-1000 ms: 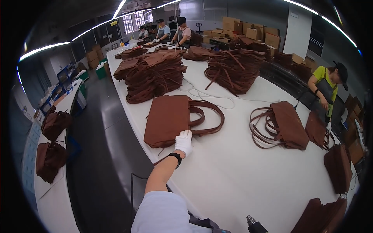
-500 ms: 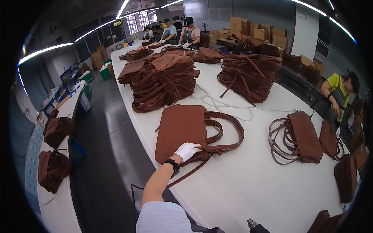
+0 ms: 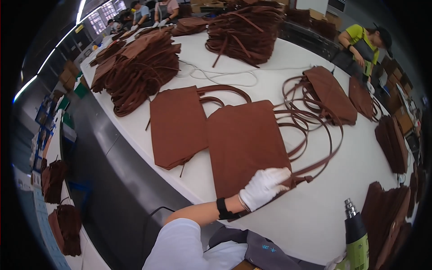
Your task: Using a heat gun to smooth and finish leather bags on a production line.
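Observation:
A flat brown tote bag [image 3: 247, 139] lies on the white table, its looped handles stretching to the right. My left hand [image 3: 265, 186], in a white glove, closes on the bag's near right corner, beside the base of a handle. A second brown bag [image 3: 177, 123] lies to the left, partly covered by the first. At the lower edge, a green and black heat gun [image 3: 356, 238] points its metal nozzle upward. Only a bit of white glove of my right hand [image 3: 335, 262] shows, against the heat gun's grip; the fingers are mostly cut off.
Piles of brown bags [image 3: 245, 36] stand at the far side, with a white cord [image 3: 225, 77] before them. Another bag [image 3: 330, 96] lies at the right, and more stacked bags [image 3: 382, 216] line the right edge. A co-worker in a yellow-green shirt [image 3: 357, 33] works there.
The view has swung right. My left hand has moved right with the bag, and a second bag now shows at its left. The heat gun has come further into view.

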A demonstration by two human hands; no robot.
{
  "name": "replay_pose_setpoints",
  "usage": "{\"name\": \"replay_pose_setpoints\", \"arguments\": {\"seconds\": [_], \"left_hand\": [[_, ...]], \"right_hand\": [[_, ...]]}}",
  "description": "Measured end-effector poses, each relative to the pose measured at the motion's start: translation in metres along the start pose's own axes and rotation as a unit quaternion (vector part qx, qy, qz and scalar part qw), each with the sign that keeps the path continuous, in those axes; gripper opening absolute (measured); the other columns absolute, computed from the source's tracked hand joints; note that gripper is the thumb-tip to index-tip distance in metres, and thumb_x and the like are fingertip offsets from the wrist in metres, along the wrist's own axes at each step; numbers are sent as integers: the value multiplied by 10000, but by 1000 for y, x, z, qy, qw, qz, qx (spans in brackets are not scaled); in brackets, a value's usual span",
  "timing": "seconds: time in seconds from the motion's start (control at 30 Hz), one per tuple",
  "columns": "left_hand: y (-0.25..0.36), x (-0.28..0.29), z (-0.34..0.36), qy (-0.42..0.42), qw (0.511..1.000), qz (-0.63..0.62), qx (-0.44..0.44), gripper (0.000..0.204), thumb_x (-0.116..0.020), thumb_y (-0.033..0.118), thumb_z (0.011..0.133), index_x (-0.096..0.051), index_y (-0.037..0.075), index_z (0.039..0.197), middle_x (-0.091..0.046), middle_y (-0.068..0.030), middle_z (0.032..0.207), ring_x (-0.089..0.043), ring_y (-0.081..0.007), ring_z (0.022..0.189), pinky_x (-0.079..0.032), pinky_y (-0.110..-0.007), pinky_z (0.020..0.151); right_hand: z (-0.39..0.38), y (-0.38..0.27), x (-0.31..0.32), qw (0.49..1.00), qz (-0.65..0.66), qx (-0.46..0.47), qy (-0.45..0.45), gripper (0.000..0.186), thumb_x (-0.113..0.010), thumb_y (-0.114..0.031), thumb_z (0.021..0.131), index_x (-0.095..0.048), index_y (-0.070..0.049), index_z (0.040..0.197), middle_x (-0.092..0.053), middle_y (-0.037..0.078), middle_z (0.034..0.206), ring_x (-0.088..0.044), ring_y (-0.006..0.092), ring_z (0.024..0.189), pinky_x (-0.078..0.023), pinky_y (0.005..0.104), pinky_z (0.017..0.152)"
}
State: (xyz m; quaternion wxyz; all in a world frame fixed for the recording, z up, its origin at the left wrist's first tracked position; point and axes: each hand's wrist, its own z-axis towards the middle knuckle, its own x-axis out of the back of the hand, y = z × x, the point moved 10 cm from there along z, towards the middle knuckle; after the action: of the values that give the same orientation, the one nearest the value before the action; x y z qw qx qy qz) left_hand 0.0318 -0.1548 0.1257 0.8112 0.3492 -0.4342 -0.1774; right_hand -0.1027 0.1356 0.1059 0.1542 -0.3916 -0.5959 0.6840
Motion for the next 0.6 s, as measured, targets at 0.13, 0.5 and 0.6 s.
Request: {"name": "replay_pose_setpoints", "arguments": {"seconds": [0.13,0.5,0.6], "left_hand": [[35,-158,-64,-364,927,-94,-1,600,-723,299,807,-503,73,1318,-487,-100,1398,-576,-355,1123,-496,-436,935],[-180,-69,-94,86,821,-316,469,405,-634,157,911,-562,-57,1247,-652,-112,1071,-652,-177,878,-548,-285,762],[-184,-82,-116,47,760,-370,532,389,-626,168,925,-569,-57,1237,-655,-124,1053,-654,-164,882,-549,-259,739]], "right_hand": [[-60,-27,41,994,-14,26,109,592,-723,6,717,-446,85,1235,-588,192,896,-583,223,590,-474,306,505],[-88,14,-12,908,-376,-180,-43,328,-702,27,758,-663,-54,1074,-683,72,1008,-649,220,834,-510,359,815],[-107,58,6,922,-250,-295,-13,369,-736,-52,770,-695,-99,1133,-690,76,1126,-655,269,1034,-476,409,953]]}}
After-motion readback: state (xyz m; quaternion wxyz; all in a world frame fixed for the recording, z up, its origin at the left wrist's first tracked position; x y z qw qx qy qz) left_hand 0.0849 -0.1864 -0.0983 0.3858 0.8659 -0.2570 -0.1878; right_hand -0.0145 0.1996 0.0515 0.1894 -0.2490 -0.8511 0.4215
